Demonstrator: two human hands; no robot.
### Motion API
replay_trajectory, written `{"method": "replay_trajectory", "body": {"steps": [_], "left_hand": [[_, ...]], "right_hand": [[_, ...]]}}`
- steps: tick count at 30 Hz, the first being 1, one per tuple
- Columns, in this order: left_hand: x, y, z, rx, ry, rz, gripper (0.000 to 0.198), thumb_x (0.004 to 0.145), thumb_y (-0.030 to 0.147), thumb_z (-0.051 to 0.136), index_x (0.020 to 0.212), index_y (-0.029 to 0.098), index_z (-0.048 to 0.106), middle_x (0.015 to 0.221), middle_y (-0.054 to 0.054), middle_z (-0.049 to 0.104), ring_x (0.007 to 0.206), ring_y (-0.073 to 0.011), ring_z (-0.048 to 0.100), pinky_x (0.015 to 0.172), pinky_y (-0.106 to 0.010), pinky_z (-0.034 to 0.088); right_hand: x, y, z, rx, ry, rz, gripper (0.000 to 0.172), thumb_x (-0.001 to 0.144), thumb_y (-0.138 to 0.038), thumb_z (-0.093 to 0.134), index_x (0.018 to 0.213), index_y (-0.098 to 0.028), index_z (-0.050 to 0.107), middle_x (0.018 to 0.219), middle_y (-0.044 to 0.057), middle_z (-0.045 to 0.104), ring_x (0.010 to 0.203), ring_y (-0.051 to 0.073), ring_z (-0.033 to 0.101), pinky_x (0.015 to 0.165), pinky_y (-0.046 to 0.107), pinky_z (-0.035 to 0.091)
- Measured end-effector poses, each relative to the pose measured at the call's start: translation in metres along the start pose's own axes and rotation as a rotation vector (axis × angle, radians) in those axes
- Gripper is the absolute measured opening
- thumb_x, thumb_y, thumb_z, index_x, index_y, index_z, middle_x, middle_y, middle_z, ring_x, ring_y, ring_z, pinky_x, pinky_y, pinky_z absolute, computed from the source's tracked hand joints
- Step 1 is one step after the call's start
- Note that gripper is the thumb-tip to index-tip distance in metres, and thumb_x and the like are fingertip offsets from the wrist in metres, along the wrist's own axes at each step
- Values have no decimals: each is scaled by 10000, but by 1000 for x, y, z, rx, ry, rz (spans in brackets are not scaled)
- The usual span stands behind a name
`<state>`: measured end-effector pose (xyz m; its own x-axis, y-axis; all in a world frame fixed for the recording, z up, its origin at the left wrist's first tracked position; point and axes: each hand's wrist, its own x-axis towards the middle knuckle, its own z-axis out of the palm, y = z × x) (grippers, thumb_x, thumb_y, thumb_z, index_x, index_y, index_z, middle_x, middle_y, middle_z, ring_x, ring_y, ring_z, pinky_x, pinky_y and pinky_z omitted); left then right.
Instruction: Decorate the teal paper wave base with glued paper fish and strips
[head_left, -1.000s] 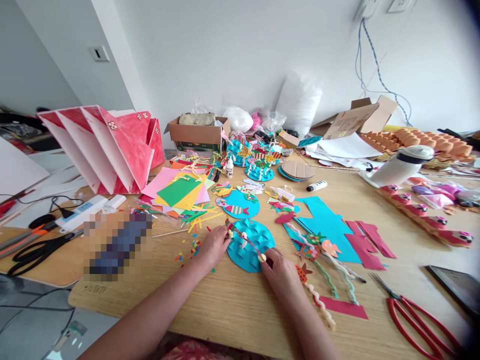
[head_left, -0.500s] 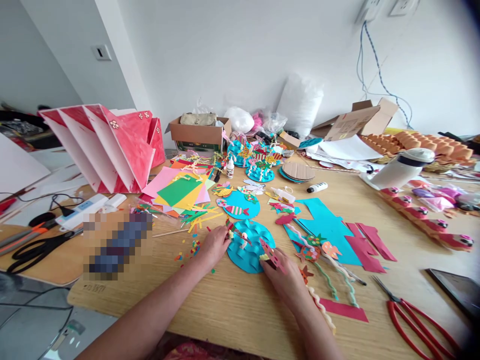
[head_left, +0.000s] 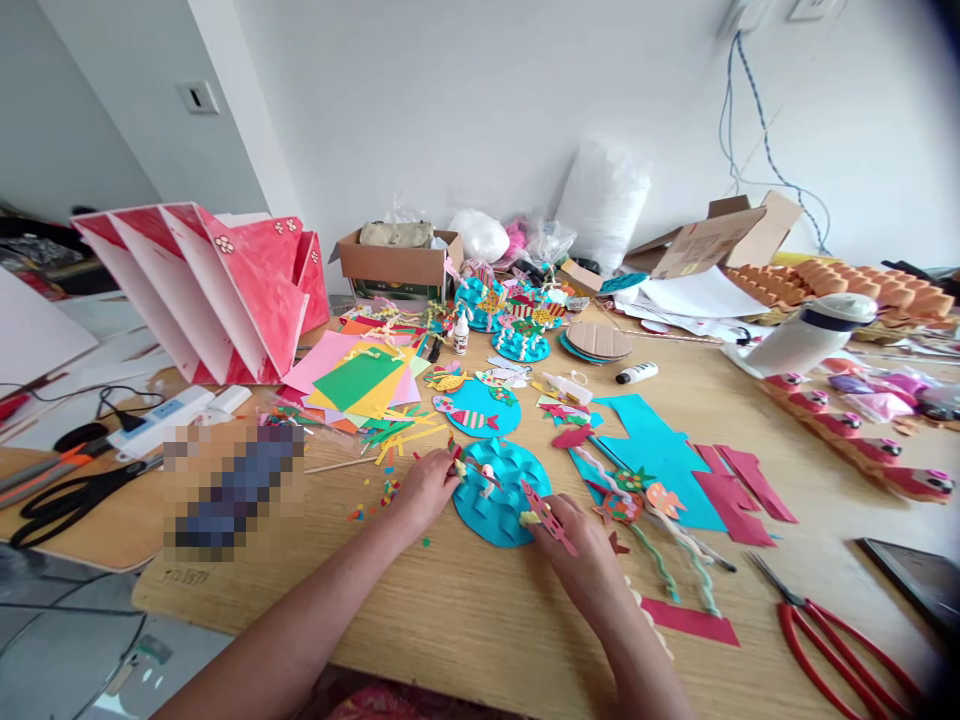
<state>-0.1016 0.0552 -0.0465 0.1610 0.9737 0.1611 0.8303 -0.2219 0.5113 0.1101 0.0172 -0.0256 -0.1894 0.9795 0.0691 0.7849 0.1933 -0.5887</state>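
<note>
A round blue disc with a wavy raised surface (head_left: 499, 515) lies on the table between my hands. A small pale curl (head_left: 487, 472) stands up from its middle. My left hand (head_left: 425, 490) is closed at the disc's left edge, its fingertips pinching a small red and green paper cutout (head_left: 454, 449) with a pale yellow bit below. On the right side, my right hand (head_left: 577, 550) is closed on a pink paper fish (head_left: 546, 515) with a pale yellow fuzzy stem under it. My fingers partly hide both pieces.
Behind the disc lies a flat blue circle (head_left: 480, 402) with paper fish on it. Coloured paper sheets (head_left: 360, 380) are stacked at the left. Blue paper (head_left: 664, 455), dark red strips (head_left: 690, 622) and red-handled scissors (head_left: 829, 640) lie to the right. A glue bottle (head_left: 460, 335) stands farther back.
My right hand and the pink paper fish have shifted slightly, and the fish's spotted side now faces me more. My left hand stays at the disc's left edge.
</note>
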Motion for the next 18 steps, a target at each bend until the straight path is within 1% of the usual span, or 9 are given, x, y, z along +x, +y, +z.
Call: {"method": "replay_trajectory", "body": {"steps": [4,10,18], "left_hand": [[1,-2,0,-1,-6,12,86,736,94,544,786,155,578,792,-40,607,760,-168,566,688,-266,429],[3,1,-2,-3,-44,32,41,750,127,541,755,135,581,794,-54,611,773,-175,568,701,-268,425],[6,6,-5,5,-91,40,109,762,106,493,728,151,586,797,-36,620,785,-158,573,711,-242,419]], "right_hand": [[0,0,-2,-5,-18,7,184,761,-310,439,623,-200,489,660,16,550,608,141,523,531,224,336],[-1,0,-1,8,-22,3,184,772,-302,427,635,-200,495,671,16,551,620,144,524,528,227,335],[-1,0,-1,9,-28,-2,201,780,-310,420,646,-193,514,684,25,561,634,146,529,549,232,345]]}}
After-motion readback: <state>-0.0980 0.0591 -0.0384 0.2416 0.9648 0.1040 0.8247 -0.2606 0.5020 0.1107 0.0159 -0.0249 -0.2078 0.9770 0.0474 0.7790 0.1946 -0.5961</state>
